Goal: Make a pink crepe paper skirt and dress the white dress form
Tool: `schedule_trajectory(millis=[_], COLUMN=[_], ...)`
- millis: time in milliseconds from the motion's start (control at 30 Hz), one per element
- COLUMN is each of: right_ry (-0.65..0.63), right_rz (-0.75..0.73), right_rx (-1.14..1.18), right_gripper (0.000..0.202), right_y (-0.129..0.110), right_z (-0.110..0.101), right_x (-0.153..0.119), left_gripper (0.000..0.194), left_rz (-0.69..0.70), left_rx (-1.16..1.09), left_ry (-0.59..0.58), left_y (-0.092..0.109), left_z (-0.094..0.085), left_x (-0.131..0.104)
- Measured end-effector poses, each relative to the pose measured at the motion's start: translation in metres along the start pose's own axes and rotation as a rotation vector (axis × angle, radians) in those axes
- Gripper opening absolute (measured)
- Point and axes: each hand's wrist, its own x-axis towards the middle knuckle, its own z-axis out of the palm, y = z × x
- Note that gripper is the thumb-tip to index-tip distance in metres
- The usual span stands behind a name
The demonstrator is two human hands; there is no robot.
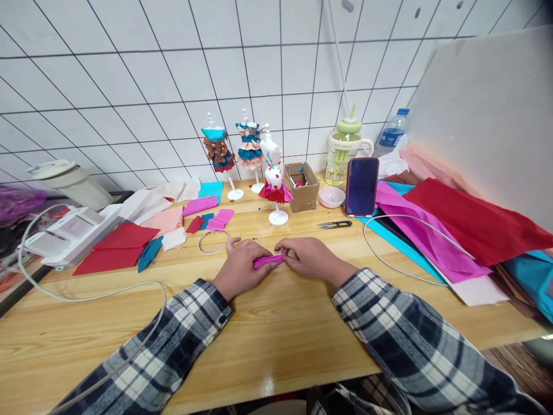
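A narrow folded strip of magenta material [268,261] is held low over the wooden table, near its middle. My left hand [245,265] grips the strip's left part, with fingers behind and thumb in front. At the strip's right end my right hand [309,258] pinches it between thumb and fingers. Behind the hands stands a small white dress form [273,155] with a red and magenta skirt. Two more small forms, one with a brown and red outfit [218,151], the other with a teal and peach dress [249,144], stand farther back.
Thread snips [334,224], a pink bowl [332,197], a cardboard box [304,196] and an upright phone [362,185] are beyond my right hand. Red sheets [116,246] lie left, a magenta sheet [432,230] right. A white cable [162,311] crosses my left sleeve.
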Motion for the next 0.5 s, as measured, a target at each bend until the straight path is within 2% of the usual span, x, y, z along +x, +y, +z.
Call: schedule_trajectory(millis=[133, 267, 400, 500], right_ry=[0.012, -0.015, -0.151, -0.224], right_rz=[0.055, 0.209, 0.416, 0.506], right_rx=[0.166, 0.415, 0.625, 0.667], right_gripper=[0.029, 0.029, 0.024, 0.025], right_y=[0.003, 0.01, 0.013, 0.01], right_z=[0.004, 0.009, 0.007, 0.003], right_x=[0.002, 0.006, 0.01, 0.011], left_gripper=[0.022, 0.028, 0.03, 0.028], left_rz=[-0.088, -0.15, -0.101, -0.042], left_rx=[-0.082, -0.183, -0.173, -0.107], left_ry=[-0.022, -0.091, -0.13, -0.114], left_y=[-0.003, -0.008, -0.009, -0.009], left_z=[0.003, 0.003, 0.003, 0.003], left_x=[0.002, 0.005, 0.005, 0.004])
